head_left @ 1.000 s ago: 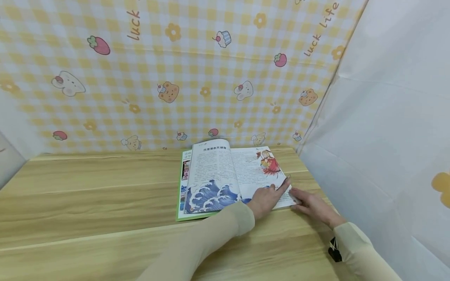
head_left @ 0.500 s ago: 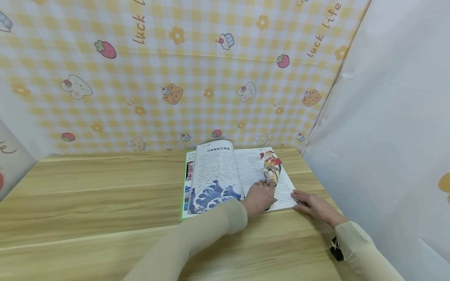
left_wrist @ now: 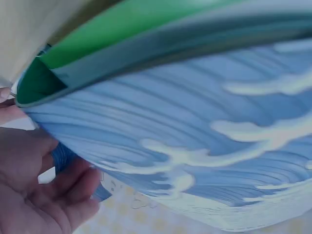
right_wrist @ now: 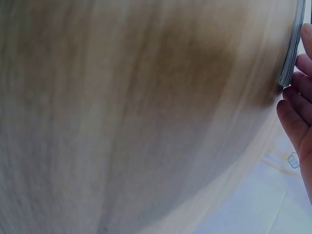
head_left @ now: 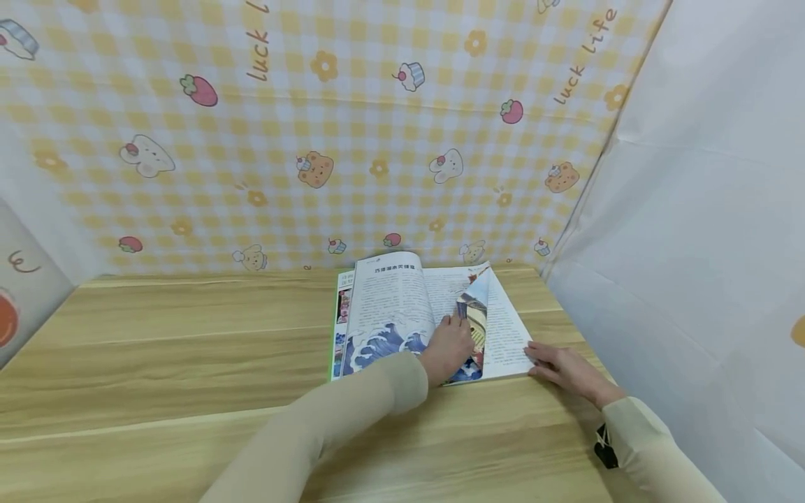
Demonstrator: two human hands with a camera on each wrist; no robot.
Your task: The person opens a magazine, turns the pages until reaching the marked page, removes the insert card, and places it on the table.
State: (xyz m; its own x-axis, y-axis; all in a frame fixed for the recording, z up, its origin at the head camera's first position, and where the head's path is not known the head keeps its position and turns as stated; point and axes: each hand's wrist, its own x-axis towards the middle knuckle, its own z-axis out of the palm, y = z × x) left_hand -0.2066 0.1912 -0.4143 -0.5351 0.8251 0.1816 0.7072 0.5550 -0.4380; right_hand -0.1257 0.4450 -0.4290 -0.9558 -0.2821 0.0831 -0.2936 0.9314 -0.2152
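Yellow-checked backdrop printed with strawberries, bears and cupcakes behind; plain white sheet on the right side. Wooden bench, pale grain, boards running left to right.

Open picture book lies flat at the far right of the bench, green cover edge showing along its left. Left page: text above a blue wave drawing.

Left hand rests on the book near the spine, fingers curled on a right-hand page, which stands lifted and curling (exact pinch hidden under the hand). Left wrist view: blurred, very close blue wave print and green edge; palm only partly in frame.

Right hand lies on the bench, fingers nearly straight and relaxed, tips touching the book's lower right corner. Right wrist view: mostly blurred wood; fingers cut off at right edge beside the stacked page edges.

Both arms in beige sleeves.
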